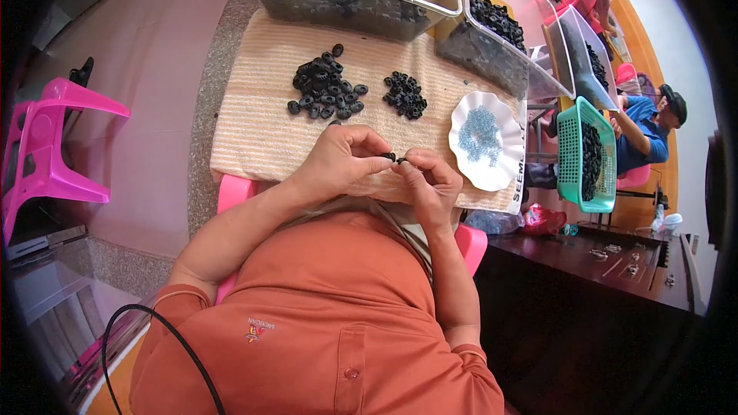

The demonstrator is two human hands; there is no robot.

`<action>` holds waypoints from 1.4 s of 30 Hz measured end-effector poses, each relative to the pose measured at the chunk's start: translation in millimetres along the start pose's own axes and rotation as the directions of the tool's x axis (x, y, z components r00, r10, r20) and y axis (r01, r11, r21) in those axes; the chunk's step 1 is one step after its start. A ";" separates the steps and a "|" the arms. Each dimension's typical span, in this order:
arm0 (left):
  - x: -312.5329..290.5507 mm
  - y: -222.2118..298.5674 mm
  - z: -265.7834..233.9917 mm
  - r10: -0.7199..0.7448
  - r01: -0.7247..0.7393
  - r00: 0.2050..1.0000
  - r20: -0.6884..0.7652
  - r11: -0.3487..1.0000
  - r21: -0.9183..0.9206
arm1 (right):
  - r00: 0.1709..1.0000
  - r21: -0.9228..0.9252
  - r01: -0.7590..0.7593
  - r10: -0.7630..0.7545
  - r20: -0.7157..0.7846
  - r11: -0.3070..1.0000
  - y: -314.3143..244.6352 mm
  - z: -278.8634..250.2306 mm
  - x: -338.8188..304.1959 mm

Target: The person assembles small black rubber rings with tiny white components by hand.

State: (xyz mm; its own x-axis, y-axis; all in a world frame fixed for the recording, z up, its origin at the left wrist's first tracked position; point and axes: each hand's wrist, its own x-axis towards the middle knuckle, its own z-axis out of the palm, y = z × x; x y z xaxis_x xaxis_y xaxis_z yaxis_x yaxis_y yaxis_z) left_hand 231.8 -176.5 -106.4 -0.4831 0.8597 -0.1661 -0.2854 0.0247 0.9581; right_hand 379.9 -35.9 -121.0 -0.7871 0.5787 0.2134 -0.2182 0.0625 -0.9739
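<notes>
My left hand (348, 155) and my right hand (429, 179) meet over the near edge of a striped towel (254, 100). Each pinches a small black plastic part between thumb and fingers; the left one's part (390, 157) almost touches the piece in the right. Fingertips cover most of both. Beyond my left hand lies a loose heap of black oval parts (326, 86). To its right is a smaller pile of little black pieces (405, 95). A white scalloped dish (503, 169) with small clear bluish pieces (480, 136) sits right of my hands.
Two clear plastic bins (346, 14) (492, 58) of black parts stand along the towel's far side. A green basket (569, 154) holds more at the right. Beyond it sits a person in blue (653, 134). Pink stool (58, 146) at left; dark table (569, 269) at right.
</notes>
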 end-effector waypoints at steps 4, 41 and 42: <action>-0.3 1.6 -1.4 0.015 -0.015 1.000 0.002 1.000 0.010 | 1.000 0.035 -0.015 0.015 0.003 0.999 -2.7 3.0 0.3; -6.2 -5.4 6.8 0.189 -0.178 0.982 -0.020 0.950 0.255 | 0.978 -0.260 0.202 -0.182 0.098 0.944 -7.0 1.2 3.5; -6.0 -5.9 6.3 0.194 -0.178 0.980 -0.034 0.949 0.260 | 0.965 -0.344 0.260 -0.234 0.117 0.902 -8.9 2.5 3.6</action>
State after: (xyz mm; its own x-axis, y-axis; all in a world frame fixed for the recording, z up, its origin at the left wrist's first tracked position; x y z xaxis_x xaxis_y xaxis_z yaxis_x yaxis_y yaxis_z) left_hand 241.6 -178.6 -109.6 -0.5574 0.8301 0.0147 0.0306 0.0029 0.9995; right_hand 377.5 -36.4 -111.4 -0.7760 0.4492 0.4427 -0.2032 0.4863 -0.8498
